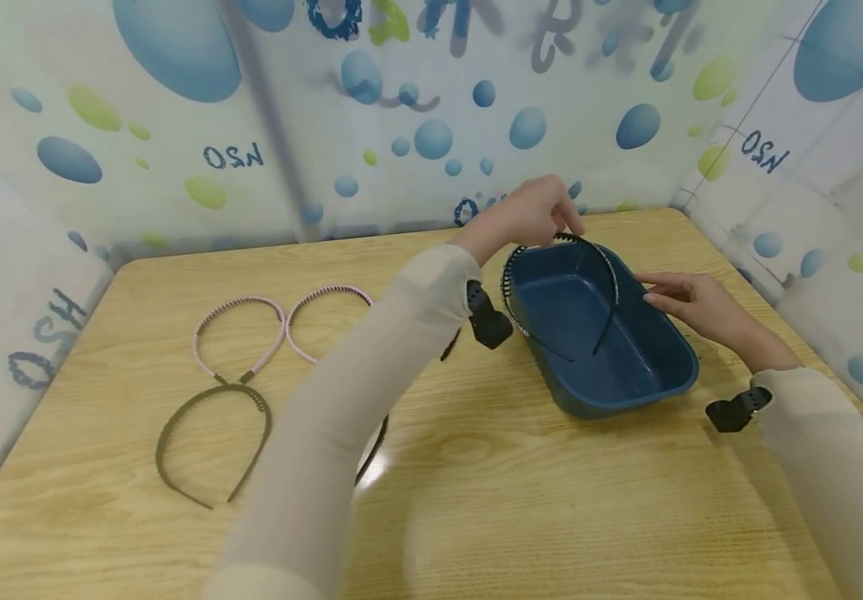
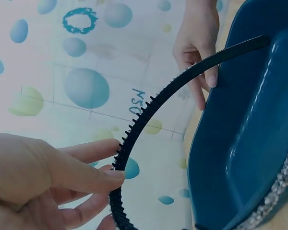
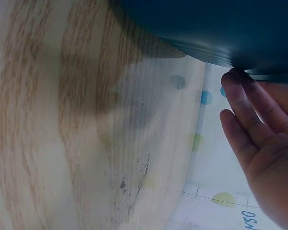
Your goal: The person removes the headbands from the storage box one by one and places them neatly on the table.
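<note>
My left hand (image 1: 539, 212) pinches a black toothed headband (image 2: 149, 115) between thumb and fingers. Small glittering stones line the headband's outer side. It hangs over the blue plastic basin (image 1: 626, 392), with its two ends pointing down into it. At the basin's right side is my right hand (image 1: 701, 308), its thumb over the rim and its fingers against the outside. In the right wrist view, those fingers (image 3: 245, 105) reach up under the rim; the thumb is hidden there.
Left on the wooden table (image 1: 491, 508) lie two pink headbands (image 1: 239, 302) (image 1: 329, 289) and an olive one (image 1: 161, 442). Dark headband parts (image 1: 374, 454) (image 1: 449, 346) show around my left sleeve, which hides the rest. Patterned walls (image 1: 431, 100) enclose the back and sides.
</note>
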`<state>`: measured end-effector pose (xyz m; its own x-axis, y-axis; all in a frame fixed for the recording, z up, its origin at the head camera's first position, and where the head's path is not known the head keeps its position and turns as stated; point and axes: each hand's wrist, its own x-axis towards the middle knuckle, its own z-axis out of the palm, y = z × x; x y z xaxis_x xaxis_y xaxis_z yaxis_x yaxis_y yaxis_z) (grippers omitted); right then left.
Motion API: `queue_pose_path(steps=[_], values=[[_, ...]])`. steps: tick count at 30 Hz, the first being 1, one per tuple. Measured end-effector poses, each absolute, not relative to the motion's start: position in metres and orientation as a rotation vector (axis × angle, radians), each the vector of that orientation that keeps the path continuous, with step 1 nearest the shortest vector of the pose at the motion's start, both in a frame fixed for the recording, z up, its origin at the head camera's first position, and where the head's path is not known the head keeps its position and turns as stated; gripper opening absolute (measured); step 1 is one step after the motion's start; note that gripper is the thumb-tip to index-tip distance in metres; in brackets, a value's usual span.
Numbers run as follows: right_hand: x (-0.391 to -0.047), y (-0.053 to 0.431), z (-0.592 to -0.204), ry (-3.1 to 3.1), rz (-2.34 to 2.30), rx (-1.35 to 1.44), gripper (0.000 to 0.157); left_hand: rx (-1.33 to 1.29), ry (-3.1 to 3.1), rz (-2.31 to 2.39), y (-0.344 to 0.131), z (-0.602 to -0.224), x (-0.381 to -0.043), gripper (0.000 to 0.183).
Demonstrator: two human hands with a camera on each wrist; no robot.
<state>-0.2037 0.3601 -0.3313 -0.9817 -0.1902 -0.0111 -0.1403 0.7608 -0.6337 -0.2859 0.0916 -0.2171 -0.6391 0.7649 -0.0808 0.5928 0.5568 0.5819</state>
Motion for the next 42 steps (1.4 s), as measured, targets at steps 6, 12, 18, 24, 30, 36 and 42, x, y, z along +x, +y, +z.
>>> queue_pose_path(steps=[6, 12, 18, 24, 30, 36, 42], values=[[-0.203, 0.359, -0.333, 2.899, -1.008, -0.264, 0.044, 1.161, 2.499, 0.703, 0.076, -0.217, -0.286, 0.046], [-0.203, 0.361, -0.334, 2.909, -1.000, -0.270, 0.044, 1.196, 2.518, 0.643, 0.057, -0.215, -0.282, 0.048], [-0.203, 0.362, -0.336, 2.895, -1.023, -0.257, 0.044, 1.174, 2.517, 0.653, 0.037, -0.215, -0.275, 0.048], [-0.203, 0.362, -0.336, 2.867, -1.018, -0.227, 0.047, 1.141, 2.503, 0.635, 0.020, -0.218, -0.272, 0.044], [-0.203, 0.362, -0.338, 2.877, -1.050, -0.300, 0.046, 1.067, 2.517, 0.622, 0.005, -0.227, -0.272, 0.042], [-0.199, 0.362, -0.339, 2.897, -1.053, -0.351, 0.043, 1.041, 2.482, 0.655, -0.012, -0.244, -0.268, 0.041], [-0.201, 0.362, -0.338, 2.919, -1.017, -0.362, 0.044, 0.973, 2.453, 0.688, -0.028, -0.262, -0.266, 0.036]])
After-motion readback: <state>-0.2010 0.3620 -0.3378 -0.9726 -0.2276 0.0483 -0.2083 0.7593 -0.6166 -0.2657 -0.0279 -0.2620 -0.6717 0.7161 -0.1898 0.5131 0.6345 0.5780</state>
